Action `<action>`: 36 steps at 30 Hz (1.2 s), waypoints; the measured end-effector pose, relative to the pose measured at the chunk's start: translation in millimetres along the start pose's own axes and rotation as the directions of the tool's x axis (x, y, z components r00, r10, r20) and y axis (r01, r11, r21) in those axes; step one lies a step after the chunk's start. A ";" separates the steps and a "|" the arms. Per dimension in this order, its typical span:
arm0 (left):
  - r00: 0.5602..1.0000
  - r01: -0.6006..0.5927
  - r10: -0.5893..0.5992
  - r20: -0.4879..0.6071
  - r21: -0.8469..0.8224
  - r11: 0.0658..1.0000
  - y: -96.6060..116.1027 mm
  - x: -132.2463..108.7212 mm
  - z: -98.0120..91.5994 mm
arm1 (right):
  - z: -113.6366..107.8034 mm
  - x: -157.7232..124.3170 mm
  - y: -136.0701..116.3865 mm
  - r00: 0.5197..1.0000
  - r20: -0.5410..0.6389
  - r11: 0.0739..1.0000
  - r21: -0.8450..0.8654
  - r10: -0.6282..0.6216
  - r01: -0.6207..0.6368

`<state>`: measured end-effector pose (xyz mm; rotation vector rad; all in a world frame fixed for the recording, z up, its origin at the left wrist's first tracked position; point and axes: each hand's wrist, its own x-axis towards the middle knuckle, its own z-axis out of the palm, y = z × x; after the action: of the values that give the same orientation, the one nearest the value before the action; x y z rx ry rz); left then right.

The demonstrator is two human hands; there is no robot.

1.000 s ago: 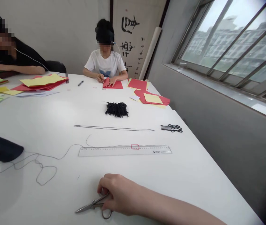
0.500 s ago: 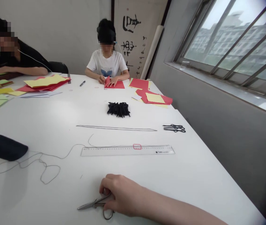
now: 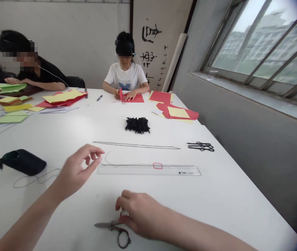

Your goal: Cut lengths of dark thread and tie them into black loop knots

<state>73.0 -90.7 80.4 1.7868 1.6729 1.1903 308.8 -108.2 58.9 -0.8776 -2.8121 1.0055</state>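
Observation:
My left hand [image 3: 81, 165] hovers by the left end of a clear ruler [image 3: 138, 171], its thumb and fingers apart and nothing visibly held. A thin dark thread [image 3: 105, 158] curls up beside those fingertips and runs along the ruler's top edge. Part of the thread passes out of sight behind the left hand, then loops back toward a dark cylindrical pouch [image 3: 26, 162]. In front of the ruler, my right hand [image 3: 143, 214] grips one handle ring of the metal scissors [image 3: 111, 226]. Their blades point left and look closed. A small red outline marks the ruler.
Beyond the ruler lie a long thin cord loop [image 3: 138, 145], a bundle of short black cords [image 3: 138, 125] and several looped black cords [image 3: 200, 146]. Across the table two people handle coloured paper. Red and yellow sheets [image 3: 161, 97] lie at the back right, and the table's edge slants along the right.
My left hand has come into view from the lower left, reaching to the thread. The scissors have turned in my right hand, with one ring now swung lower. The view has shifted left.

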 end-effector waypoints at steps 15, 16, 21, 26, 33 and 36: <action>0.978 0.016 -0.073 0.196 0.276 0.961 -74.2 9.3 4.5 | -39.2 158.5 72.8 0.942 -0.311 0.991 0.075 0.125 -0.107; 0.981 0.053 -0.094 0.169 0.227 0.972 -73.1 8.1 4.8 | -37.6 161.4 73.3 0.941 -0.309 0.990 0.075 0.135 -0.118; 0.971 0.236 -0.230 0.063 -0.122 0.964 -61.2 4.8 7.4 | -35.5 158.8 71.6 0.949 -0.286 0.991 0.075 0.131 -0.114; 0.899 0.410 -0.438 0.015 -0.380 0.829 -38.0 2.6 9.9 | -44.9 122.4 49.0 0.962 -0.271 0.994 0.111 0.021 0.009; 0.826 0.527 -0.521 0.214 -0.620 0.581 1.5 -15.9 25.1 | -61.7 57.8 2.2 0.943 -0.292 0.950 0.214 -0.159 0.226; 0.808 0.563 -0.524 0.270 -0.620 0.547 13.2 -25.2 32.1 | -62.9 47.9 -2.9 0.921 -0.371 0.968 0.161 -0.120 0.191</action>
<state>108.8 -109.3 65.7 0.7406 1.3341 1.2053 280.2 -49.0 102.9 -0.7161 -2.3893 0.9633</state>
